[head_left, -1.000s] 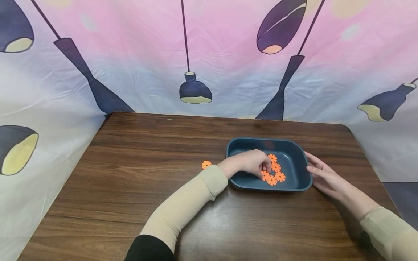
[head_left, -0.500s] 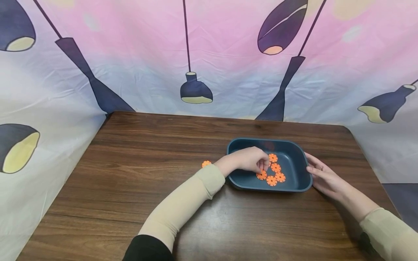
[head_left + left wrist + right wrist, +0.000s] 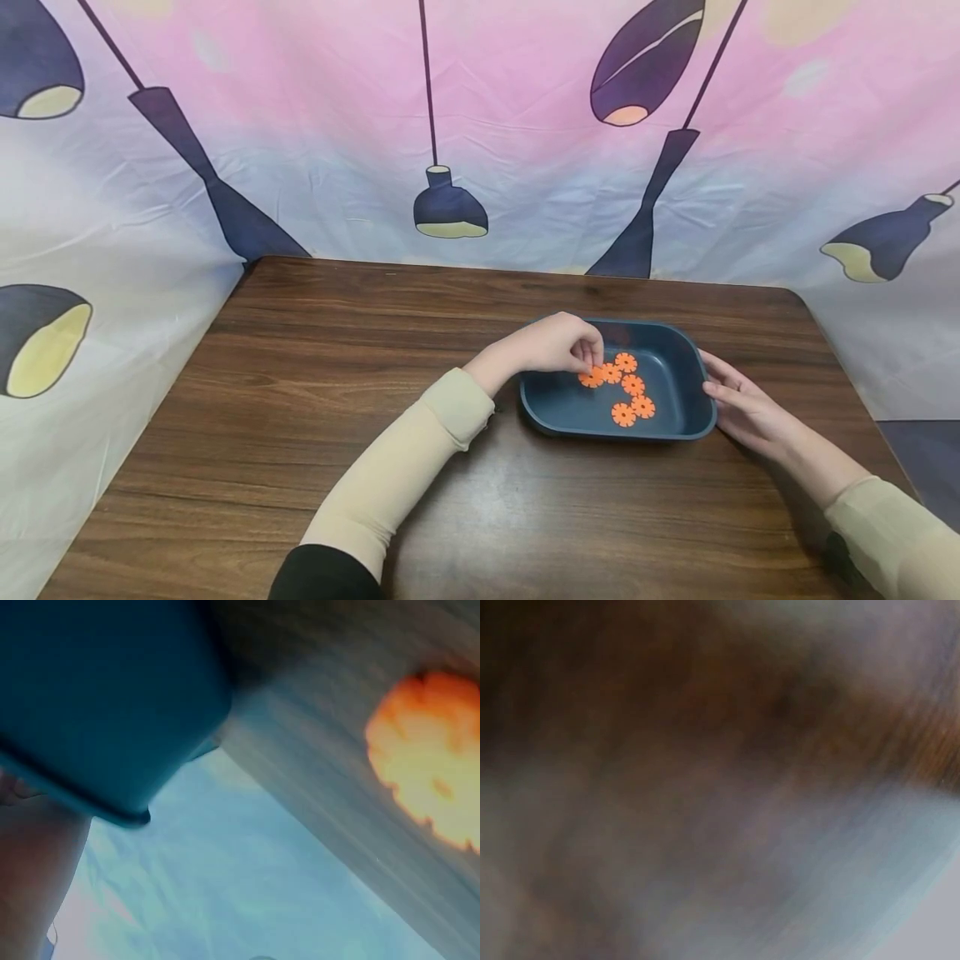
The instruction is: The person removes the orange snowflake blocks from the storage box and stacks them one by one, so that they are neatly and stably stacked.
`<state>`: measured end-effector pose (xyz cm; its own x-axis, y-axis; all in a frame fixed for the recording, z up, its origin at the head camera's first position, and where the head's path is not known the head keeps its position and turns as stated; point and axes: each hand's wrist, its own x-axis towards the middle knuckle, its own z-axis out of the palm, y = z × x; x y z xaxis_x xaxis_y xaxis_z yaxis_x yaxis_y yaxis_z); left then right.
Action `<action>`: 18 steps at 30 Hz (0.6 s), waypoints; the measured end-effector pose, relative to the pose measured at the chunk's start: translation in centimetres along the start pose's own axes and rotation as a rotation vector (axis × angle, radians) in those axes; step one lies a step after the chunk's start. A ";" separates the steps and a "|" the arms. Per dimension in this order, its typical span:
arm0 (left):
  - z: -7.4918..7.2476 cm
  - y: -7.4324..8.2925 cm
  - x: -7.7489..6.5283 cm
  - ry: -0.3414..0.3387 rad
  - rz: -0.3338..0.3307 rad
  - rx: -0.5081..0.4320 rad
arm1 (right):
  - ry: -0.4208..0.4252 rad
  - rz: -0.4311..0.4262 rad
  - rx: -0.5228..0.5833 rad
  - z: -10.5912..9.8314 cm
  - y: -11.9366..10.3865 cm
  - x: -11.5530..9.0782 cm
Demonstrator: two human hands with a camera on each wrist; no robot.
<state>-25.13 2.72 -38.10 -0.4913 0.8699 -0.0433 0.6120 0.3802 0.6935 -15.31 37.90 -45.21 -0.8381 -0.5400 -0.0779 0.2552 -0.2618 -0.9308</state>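
A dark blue rectangular basin [image 3: 551,404] with rounded corners stands right of the table's middle. Over its left part, my left hand [image 3: 557,342] pinches an orange flower-shaped notched disc [image 3: 591,378] between thumb and fingertips. Several like discs lie on the basin floor in a curved row, one of them a notched disc [image 3: 623,415] at the near end. My right hand [image 3: 750,412] touches the basin's right end, fingers extended along the outer wall and thumb at the rim. In the left wrist view, part of my left hand [image 3: 37,877] shows past the basin's wall [image 3: 112,697].
Another orange disc [image 3: 431,761] lies on the brown wood-grain table [image 3: 300,400], just left of the basin; the left arm covers it in the head view. A curtain [image 3: 525,125] printed with lamps hangs behind the table's back edge. The right wrist view is mostly blurred.
My left hand has drawn left and toward the back, carrying its disc from the near side of the row to the row's left end. My right hand and the basin have stayed put.
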 end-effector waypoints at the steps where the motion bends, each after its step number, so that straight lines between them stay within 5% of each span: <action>1: -0.2 0.0 -0.2 0.007 -0.002 -0.001 | 0.000 0.000 0.001 0.0 0.0 0.0; 18: -3.6 -1.0 -4.3 0.073 -0.043 -0.013 | -0.002 -0.001 -0.002 0.0 0.1 0.0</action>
<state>-25.82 -2.51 -36.01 -0.5614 0.8273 -0.0208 0.5814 0.4122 0.7015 -15.29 37.93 -45.28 -0.8376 -0.5409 -0.0759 0.2529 -0.2609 -0.9316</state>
